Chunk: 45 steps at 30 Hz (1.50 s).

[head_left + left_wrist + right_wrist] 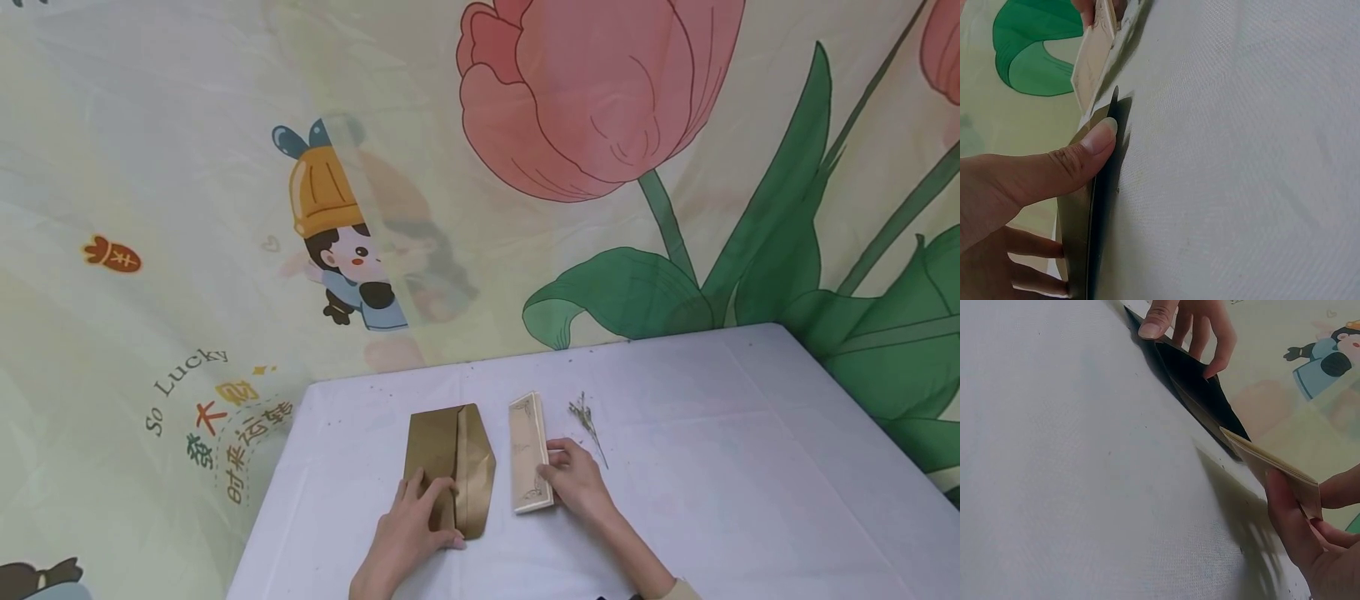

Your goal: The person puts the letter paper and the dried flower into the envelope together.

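A gold-brown envelope [431, 437] lies on the white-covered table, its flap [477, 479] spread toward the right. My left hand [408, 525] holds the envelope at its near end, thumb by the flap and fingers on the body. In the right wrist view, the envelope's mouth [1194, 378] gapes, with the left index fingertip at its edge. My right hand [581, 483] pinches a folded cream card [527, 450] by its right side, thumb on the front. The card, printed with ornamental corners, is tilted up beside the flap; in the right wrist view its corner overlaps the envelope's end.
A sprig of small dried flowers [585, 421] lies right of the card. Tiny dark crumbs dot the back of the white tablecloth [720, 467]. Behind the table hangs a printed cloth [480, 250] with tulips and a cartoon figure.
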Each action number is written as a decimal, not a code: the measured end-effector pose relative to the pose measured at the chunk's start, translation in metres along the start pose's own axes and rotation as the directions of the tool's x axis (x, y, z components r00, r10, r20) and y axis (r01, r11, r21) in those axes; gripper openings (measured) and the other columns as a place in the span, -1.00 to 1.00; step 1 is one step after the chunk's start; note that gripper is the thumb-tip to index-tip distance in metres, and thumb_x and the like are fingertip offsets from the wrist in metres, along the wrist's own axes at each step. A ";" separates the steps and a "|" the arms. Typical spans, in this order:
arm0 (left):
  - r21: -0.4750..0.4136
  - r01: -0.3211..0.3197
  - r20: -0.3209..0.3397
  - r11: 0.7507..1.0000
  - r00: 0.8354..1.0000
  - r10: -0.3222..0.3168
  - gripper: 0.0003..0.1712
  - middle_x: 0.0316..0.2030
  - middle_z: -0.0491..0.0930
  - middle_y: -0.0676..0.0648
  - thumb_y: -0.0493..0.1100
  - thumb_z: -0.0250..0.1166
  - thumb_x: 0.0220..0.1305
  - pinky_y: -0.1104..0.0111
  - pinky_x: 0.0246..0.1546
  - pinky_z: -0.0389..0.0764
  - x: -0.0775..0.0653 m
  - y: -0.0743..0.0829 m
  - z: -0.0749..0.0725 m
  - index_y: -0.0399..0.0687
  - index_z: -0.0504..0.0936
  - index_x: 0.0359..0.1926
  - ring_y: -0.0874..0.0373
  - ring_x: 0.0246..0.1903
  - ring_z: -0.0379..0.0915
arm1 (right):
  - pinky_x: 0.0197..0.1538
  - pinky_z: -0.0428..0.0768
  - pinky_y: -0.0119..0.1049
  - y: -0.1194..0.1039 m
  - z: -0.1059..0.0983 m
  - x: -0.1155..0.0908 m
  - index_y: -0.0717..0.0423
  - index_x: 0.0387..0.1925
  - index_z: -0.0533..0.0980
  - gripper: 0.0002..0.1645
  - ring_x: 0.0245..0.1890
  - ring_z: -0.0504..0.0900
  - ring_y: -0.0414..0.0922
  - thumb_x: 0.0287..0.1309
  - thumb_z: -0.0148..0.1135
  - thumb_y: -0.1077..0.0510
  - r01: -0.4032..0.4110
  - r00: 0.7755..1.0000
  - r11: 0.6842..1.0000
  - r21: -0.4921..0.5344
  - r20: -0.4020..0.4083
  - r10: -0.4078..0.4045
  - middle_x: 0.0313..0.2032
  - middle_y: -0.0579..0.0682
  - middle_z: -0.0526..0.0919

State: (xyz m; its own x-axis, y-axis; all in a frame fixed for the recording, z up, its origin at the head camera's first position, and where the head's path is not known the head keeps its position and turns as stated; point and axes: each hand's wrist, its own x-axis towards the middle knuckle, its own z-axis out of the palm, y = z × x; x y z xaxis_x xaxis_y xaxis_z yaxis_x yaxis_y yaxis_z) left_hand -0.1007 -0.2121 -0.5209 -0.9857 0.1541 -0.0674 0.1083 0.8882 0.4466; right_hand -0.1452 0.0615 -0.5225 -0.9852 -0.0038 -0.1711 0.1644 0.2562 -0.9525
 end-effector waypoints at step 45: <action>-0.005 0.020 0.005 1.000 1.000 -0.019 -0.12 0.44 0.23 -0.47 0.25 0.65 -0.22 -0.44 -0.14 0.51 0.001 0.000 -0.001 0.32 0.52 0.21 -0.55 0.39 0.18 | -0.41 0.71 -0.25 -0.010 0.033 0.005 0.42 0.21 0.43 -0.42 -0.41 0.65 -0.15 0.16 0.33 0.32 0.055 0.991 0.987 0.148 0.115 -0.072 -0.20 0.18 0.67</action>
State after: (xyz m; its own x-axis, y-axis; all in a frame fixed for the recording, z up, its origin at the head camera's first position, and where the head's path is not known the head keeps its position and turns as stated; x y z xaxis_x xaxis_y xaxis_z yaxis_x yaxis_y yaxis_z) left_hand -0.1021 -0.2122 -0.5199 -0.9871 0.1388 -0.0803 0.0885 0.8889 0.4495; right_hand -0.1502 0.0270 -0.5225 -0.9825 -0.1338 -0.1296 0.1153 0.1095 -0.9873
